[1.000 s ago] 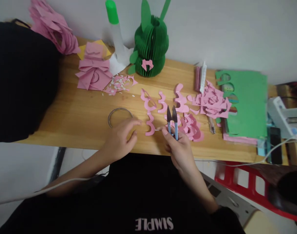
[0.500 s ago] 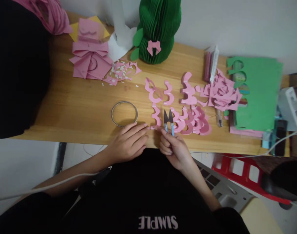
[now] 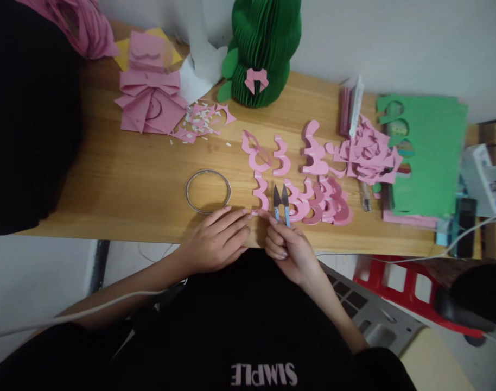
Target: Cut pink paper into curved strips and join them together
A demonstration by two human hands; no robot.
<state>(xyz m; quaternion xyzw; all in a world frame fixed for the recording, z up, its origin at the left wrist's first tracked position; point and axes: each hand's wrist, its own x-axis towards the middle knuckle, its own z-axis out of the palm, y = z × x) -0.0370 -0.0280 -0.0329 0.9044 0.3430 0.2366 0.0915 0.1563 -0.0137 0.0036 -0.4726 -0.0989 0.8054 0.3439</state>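
Observation:
My right hand [image 3: 291,247] is closed around blue-handled thread snips [image 3: 281,202], their two dark blades pointing away from me and apart. Its index finger reaches the lower end of a scalloped pink strip [image 3: 260,190] lying on the table. My left hand [image 3: 219,239] rests at the table's front edge, fingers stretched out side by side and holding nothing. Its fingertips lie close to that same strip; whether they touch it I cannot tell. Just beyond the left fingers lies a thin metal ring [image 3: 208,190]. Several more scalloped pink pieces [image 3: 299,203] overlap to the right of the blades.
Pink scraps [image 3: 370,155] are heaped beside green sheets [image 3: 431,157] on the right. A green honeycomb-like paper decoration [image 3: 266,49] stands at the back near a white stand [image 3: 207,60]. Folded pink pieces [image 3: 150,103] lie back left. A white cable [image 3: 468,233] crosses the right front edge.
Hands and snips hold nearly the same position. The view has shifted very slightly; no piece on the table has visibly moved.

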